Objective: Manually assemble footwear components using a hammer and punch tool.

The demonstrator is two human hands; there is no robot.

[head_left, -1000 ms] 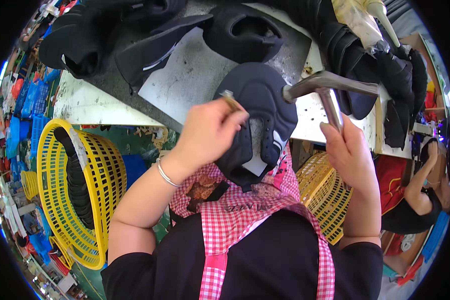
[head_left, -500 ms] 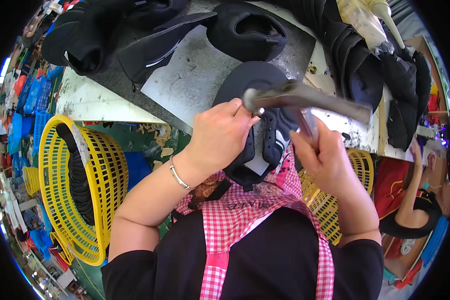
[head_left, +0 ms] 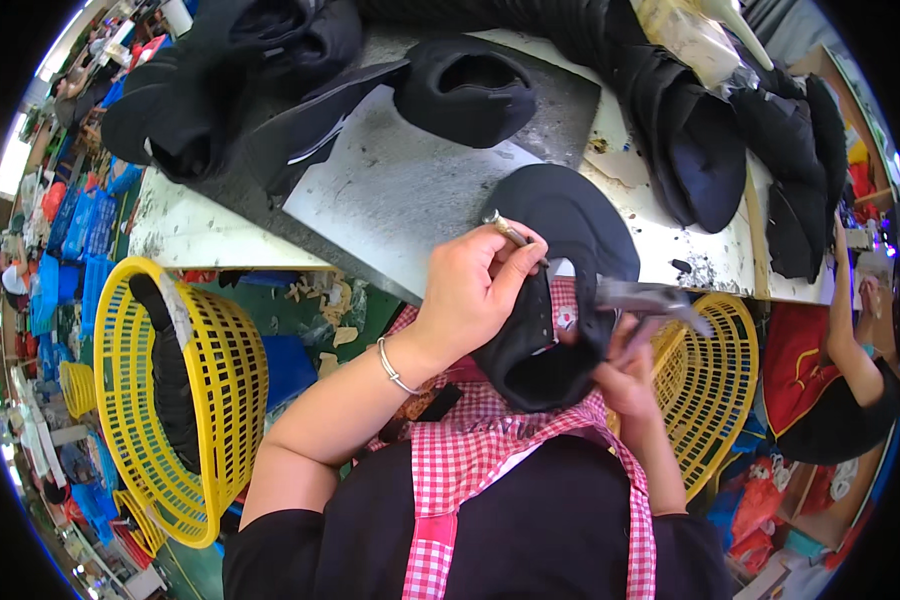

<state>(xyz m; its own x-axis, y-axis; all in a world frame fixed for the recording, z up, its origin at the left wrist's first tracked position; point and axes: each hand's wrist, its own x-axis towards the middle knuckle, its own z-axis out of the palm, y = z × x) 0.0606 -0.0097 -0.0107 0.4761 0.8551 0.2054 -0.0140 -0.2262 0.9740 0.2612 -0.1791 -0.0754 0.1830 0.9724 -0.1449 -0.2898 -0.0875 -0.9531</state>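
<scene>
My left hand (head_left: 470, 290) is closed around a short metal punch (head_left: 507, 230), its knuckles over the opening of a black shoe upper (head_left: 570, 205). The upper's rounded toe lies at the edge of the grey plate (head_left: 360, 190), and its heel end hangs toward my checked apron (head_left: 470, 425). Beside the upper's right side, my right hand (head_left: 630, 375) is wrapped around a hammer (head_left: 655, 302), which is blurred by motion. Part of the hammer handle is hidden by my fingers. Whether that hand also touches the upper, I cannot tell.
Another black upper (head_left: 470, 95) sits farther back on the plate. Nested black uppers (head_left: 685, 150) line the table's right side. Yellow baskets stand at left (head_left: 240, 400) and right (head_left: 725, 370) below the table edge. A person's arm (head_left: 850, 350) shows at far right.
The upper has turned and shifted right, with its heel opening now showing. My left hand moved right with the punch. The hammer dropped from above the punch to the upper's right side.
</scene>
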